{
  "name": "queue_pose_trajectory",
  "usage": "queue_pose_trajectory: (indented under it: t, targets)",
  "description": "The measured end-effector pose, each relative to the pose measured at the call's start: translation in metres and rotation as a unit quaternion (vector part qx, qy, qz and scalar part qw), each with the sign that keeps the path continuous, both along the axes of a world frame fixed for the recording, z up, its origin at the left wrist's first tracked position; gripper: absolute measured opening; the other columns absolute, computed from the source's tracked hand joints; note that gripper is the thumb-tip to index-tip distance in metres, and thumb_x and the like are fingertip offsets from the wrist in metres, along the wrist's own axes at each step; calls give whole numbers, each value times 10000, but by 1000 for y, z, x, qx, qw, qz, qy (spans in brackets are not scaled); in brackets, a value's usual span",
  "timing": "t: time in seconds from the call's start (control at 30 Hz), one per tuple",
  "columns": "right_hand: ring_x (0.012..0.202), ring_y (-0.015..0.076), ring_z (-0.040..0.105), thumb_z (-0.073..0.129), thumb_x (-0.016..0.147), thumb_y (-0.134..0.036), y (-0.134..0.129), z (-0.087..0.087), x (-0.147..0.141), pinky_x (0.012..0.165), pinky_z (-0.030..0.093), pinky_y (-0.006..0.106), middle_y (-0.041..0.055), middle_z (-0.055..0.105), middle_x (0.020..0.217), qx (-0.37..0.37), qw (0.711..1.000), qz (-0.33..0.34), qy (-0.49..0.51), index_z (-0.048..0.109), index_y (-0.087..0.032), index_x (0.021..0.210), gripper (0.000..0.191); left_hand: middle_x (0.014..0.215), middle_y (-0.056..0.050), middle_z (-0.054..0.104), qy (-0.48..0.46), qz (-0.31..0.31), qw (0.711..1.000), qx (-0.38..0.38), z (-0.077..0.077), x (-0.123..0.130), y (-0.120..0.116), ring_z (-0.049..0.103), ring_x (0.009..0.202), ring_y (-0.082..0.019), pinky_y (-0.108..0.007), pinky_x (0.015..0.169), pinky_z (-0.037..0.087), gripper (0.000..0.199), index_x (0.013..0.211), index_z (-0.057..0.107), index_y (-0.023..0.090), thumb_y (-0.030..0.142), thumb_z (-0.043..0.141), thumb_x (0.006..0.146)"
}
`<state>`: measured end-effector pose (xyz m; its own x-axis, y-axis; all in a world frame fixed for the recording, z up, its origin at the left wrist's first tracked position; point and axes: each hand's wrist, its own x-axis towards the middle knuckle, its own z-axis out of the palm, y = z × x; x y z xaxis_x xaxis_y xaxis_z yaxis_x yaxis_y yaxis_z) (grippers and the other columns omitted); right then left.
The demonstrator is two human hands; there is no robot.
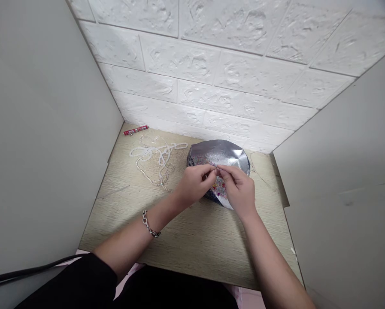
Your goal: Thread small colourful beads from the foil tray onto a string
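Observation:
Over a silvery foil bag (pixel 216 148), my left hand (pixel 195 182) and my right hand (pixel 239 189) meet fingertip to fingertip. Both hands are closed in a pinch. What sits between the fingertips is too small to make out. Loose beads (pixel 220 189), clear with pink, red and yellow ones among them, lie inside the bag just below my fingers. Part of the bag and its beads is hidden behind my hands. A chain bracelet hangs on my left wrist.
Strings of white and clear beads (pixel 162 156) lie in loops on the wooden table (pixel 192 240), left of the bag. A narrow red packet (pixel 136 130) rests at the back left corner. Thin thread (pixel 263 176) trails right of the bag. A white brick-patterned wall (pixel 205 86) and grey side panels enclose the table.

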<state>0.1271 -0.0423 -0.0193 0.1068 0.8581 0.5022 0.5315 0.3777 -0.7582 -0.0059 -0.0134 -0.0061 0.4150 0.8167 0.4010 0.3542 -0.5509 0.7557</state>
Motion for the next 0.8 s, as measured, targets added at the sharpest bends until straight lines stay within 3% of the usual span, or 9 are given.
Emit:
queue_pose_trajectory:
  t: [0.4, 0.8]
  targets:
    - [777, 132, 576, 443, 797, -231, 0, -1, 1, 702, 454, 284, 13, 635, 835, 11, 999, 1, -36, 612, -241, 911, 205, 507, 38, 455, 11, 1, 1000, -5, 0, 0, 2, 376, 489, -56, -182, 491, 292, 247, 633, 574, 135, 221, 400, 786]
    - [774, 127, 577, 416, 805, -196, -1, 0, 3, 675, 465, 263, 22, 628, 855, 48, 991, -13, -126, 602, -240, 930, 228, 628, -9, 597, 20, -22, 999, 10, -6, -1, 3, 498, 572, -83, -194, 551, 345, 267, 708, 605, 142, 245, 384, 816]
